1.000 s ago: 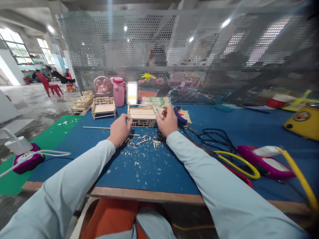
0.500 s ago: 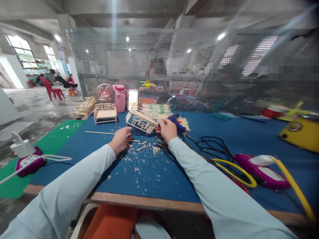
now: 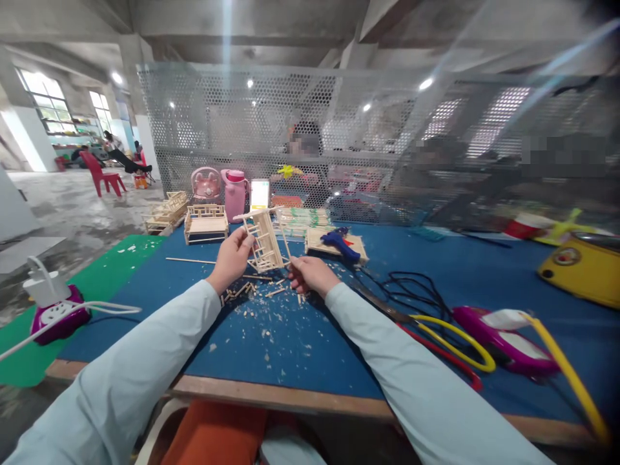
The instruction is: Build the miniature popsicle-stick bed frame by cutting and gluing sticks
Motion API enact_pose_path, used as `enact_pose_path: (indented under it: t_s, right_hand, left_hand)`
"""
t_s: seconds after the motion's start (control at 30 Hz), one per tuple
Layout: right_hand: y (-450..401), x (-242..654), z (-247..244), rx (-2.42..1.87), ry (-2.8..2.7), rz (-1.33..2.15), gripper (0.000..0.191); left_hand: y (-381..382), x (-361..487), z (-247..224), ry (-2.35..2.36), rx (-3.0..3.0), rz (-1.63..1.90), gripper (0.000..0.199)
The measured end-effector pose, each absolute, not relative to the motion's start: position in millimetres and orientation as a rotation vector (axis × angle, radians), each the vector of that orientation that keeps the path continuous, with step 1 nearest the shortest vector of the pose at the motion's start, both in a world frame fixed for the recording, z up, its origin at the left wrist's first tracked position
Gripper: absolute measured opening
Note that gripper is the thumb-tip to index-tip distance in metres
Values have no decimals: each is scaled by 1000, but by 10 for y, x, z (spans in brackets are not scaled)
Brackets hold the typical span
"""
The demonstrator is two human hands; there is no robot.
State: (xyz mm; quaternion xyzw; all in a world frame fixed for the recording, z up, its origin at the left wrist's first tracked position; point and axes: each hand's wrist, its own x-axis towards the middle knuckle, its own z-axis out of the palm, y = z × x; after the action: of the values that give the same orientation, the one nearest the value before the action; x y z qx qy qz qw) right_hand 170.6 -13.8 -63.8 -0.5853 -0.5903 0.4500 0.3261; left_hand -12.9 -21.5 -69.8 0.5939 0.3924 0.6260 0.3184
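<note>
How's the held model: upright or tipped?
Tipped: the held model slants steeply between left hand and right hand, while a similar model farther left stands level.

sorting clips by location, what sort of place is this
Probably a craft workshop: wooden offcuts on a blue worktable, a small stick-built frame in hand, and what looks like a glue gun.

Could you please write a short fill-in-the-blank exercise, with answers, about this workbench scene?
1. The left hand grips a tilted pale wooden-stick model by its left side, with the right hand at its lower ____ corner.
2. Small pale wooden offcuts lie scattered on a flat tabletop coloured ____.
3. The tall cylindrical flask with the red lid has a ____ body.
4. The thick cord at the purple-and-white power strip is ____.

Missing words: right; blue; pink; yellow.
</note>
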Motion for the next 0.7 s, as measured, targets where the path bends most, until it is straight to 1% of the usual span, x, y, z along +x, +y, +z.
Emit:
enact_pose_path:
  t_s: [0.1,0.17,0.23,0.47,0.6,0.63,0.7]
  right_hand:
    - [-110,1833,-595,-1619,-1752,933,17]
    - [-95,1914,-561,-1570,-1911,702,23]
    - [-84,1973,-523,-1447,-1940,544,26]
    - [-237,2025,-273,-1050,-1503,201,18]
    - [-408,1955,-213,-997,-1859,40,27]
    - [-430,1930,-222,-990,-1950,18,29]
    - [-444,1884,-252,-990,-2013,3,31]
  left_hand:
    - [-277,-100,-678,1016,1682,1565,18]
    - [-335,-46,-672,1020,1791,1516,21]
    - [-393,14,-669,1017,1851,1477,21]
    - [-494,114,-697,1009,1840,1426,26]
    - [-468,157,-783,991,1862,1368,37]
    - [-451,170,-808,979,1860,1346,38]
    - [-412,188,-848,974,1864,1312,33]
